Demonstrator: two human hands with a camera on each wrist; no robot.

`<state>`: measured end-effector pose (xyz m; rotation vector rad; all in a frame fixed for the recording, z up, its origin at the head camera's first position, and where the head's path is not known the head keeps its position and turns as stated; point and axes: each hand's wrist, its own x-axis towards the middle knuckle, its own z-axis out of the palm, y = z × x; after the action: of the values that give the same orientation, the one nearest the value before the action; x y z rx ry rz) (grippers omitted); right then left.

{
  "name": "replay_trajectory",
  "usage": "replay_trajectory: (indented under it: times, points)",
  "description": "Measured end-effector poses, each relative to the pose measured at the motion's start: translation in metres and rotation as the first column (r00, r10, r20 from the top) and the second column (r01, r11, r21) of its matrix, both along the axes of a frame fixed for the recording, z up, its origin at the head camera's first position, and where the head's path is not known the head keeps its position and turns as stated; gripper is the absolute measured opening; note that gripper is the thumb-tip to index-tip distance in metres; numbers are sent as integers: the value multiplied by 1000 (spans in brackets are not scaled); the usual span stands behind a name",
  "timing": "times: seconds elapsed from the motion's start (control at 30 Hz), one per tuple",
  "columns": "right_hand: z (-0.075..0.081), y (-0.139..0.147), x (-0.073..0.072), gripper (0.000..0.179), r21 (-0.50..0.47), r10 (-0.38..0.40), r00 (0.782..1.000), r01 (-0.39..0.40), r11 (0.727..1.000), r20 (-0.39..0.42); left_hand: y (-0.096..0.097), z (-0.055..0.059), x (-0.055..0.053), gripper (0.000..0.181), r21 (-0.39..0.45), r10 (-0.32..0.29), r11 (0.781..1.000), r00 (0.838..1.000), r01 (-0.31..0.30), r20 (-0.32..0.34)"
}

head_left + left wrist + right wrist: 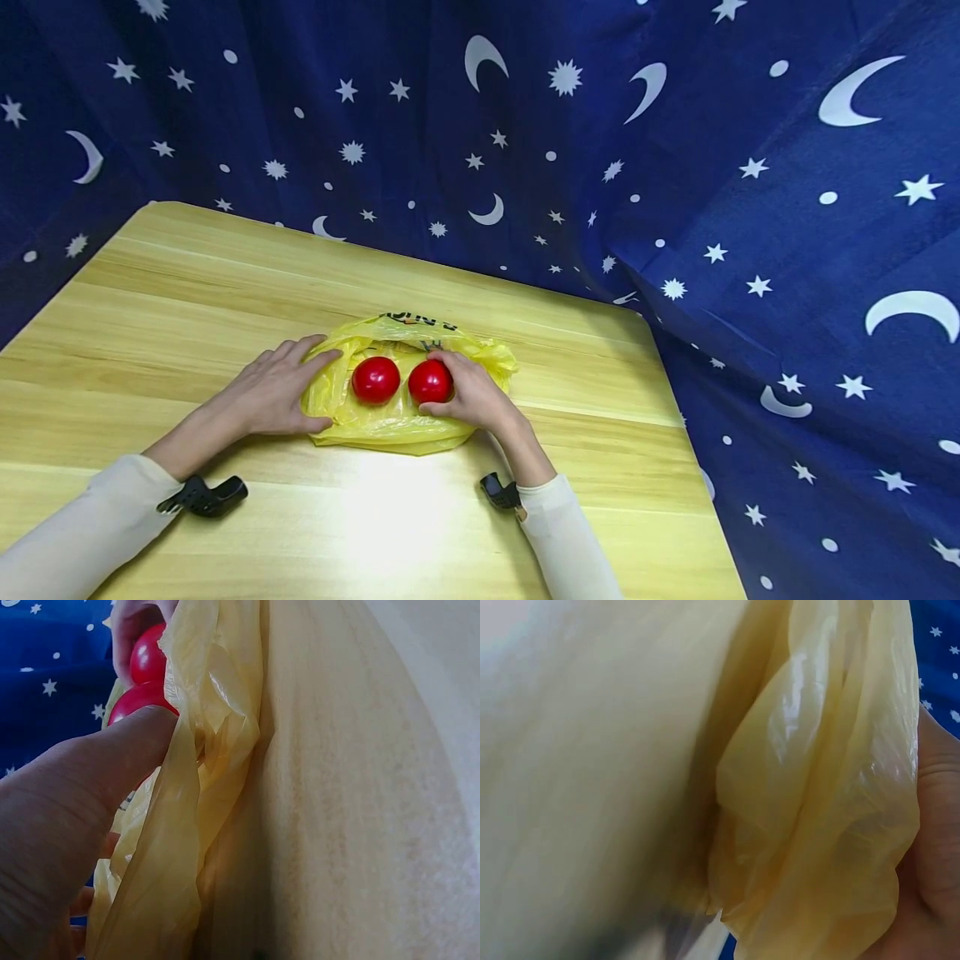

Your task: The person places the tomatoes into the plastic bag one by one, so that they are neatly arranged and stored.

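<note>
A crinkled yellow plastic bag point(420, 435) with dark print lies on the wooden table, its mouth spread wide. Two glossy red balls show within it, a left one point(376, 381) and a right one point(431, 382). My right hand point(476, 392) holds the right ball between thumb and fingers, reaching in over the bag's right side. At the opposite side is my left hand point(281, 390), its fingers and thumb spread against the bag's edge. In the left wrist view the left thumb point(112, 754) reaches toward the balls beside folded plastic. Yellow folds hide the ball in the right wrist view.
The light wooden table point(187, 325) extends around the bag, with bright glare near its front. A dark blue curtain point(420, 108) with white moons and stars hangs behind and to the right. Black wrist mounts point(202, 497) sit on both forearms.
</note>
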<state>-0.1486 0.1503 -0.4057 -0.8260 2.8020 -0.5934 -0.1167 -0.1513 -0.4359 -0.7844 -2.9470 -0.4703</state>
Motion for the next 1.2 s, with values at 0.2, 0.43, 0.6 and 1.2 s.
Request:
replay_trajectory:
  times: [0.2,0.43,0.6,1.2]
  points:
    - [-6,0,1,79,1,-13,1000,13,1000,16,-1,-1,1,94,1,-1,1000,1000,1,-9]
    - [-10,-1,1,80,-10,1,1000,-1,1000,-9,0,1,2,93,7,12,1000,999,-12,-32]
    - [-12,-1,2,81,-3,6,1000,-6,1000,-16,0,1,3,93,7,10,1000,1000,-10,-25]
    - [19,7,10,73,142,62,975,-32,989,-213,-4,7,1,104,-65,30,997,1000,-30,-1]
